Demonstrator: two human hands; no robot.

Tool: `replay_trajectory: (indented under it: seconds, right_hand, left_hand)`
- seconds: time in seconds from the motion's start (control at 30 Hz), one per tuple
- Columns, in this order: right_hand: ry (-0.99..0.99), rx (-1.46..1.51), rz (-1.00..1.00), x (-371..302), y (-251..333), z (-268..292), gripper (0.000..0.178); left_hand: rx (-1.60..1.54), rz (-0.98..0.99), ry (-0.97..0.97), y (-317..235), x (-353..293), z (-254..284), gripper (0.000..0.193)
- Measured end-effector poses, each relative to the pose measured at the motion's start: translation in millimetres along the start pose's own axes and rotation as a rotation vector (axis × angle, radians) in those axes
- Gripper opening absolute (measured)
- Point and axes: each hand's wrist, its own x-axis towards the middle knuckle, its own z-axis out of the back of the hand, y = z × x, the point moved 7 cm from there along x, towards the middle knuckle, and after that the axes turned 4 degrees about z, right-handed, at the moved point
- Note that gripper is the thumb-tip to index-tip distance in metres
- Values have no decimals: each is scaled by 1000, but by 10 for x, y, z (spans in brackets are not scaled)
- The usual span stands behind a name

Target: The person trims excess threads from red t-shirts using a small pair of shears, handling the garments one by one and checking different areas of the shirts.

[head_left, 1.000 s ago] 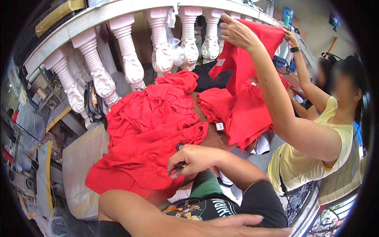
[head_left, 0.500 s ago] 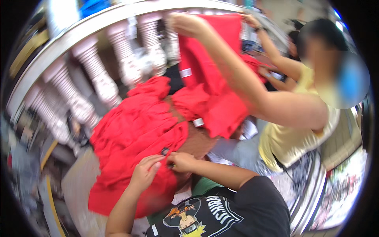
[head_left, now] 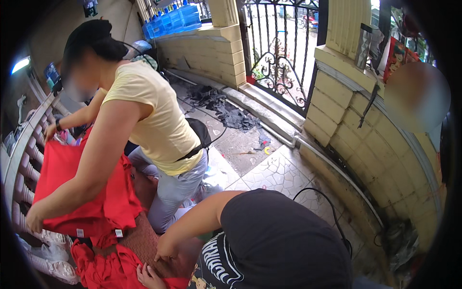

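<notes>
A heap of red garments (head_left: 108, 267) lies at the lower left, partly cut off by the frame's edge. My left hand (head_left: 150, 278) rests at the red cloth with its fingers stretched out; its wrist is out of the picture. Just above it, my right hand (head_left: 166, 248) points downward with curled fingers over the brown tabletop (head_left: 137, 236) beside the heap. Whatever those fingers hold, if anything, is too small or hidden to name. Farther up on the left, a co-worker in a yellow top (head_left: 151, 108) spreads a red garment (head_left: 67, 178) between both hands.
White balusters (head_left: 29, 173) line the left side. Behind the co-worker, dark cloth scraps (head_left: 231, 115) lie on the floor. A black iron gate (head_left: 279, 53) stands at the back, with blue water jugs (head_left: 173, 21) on a low wall. A black cable (head_left: 332, 212) loops at my right.
The view has swung to the right, bringing the gate and floor into sight. My hands now appear lower, near the bottom edge. The co-worker has lowered the red garment from its raised position.
</notes>
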Motion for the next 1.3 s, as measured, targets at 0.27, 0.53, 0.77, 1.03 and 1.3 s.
replay_trajectory:
  seconds: [0.27,0.53,0.77,1.03,1.3]
  right_hand:
    - [51,48,53,370,39,-49,30]
    - [18,226,-87,-218,256,164,30]
    - [-8,131,-32,-78,199,518,32]
    - [-339,176,66,910,425,1019,36]
    - [-449,168,132,1860,201,784,46]
  left_hand:
    - [-9,31,-32,178,-55,150,37]
    - [-202,102,-19,-56,-275,283,23]
    - [-101,331,-156,68,-960,967,24]
    - [43,463,-449,960,-822,1810,27]
    - [225,644,-501,2285,597,2239,67]
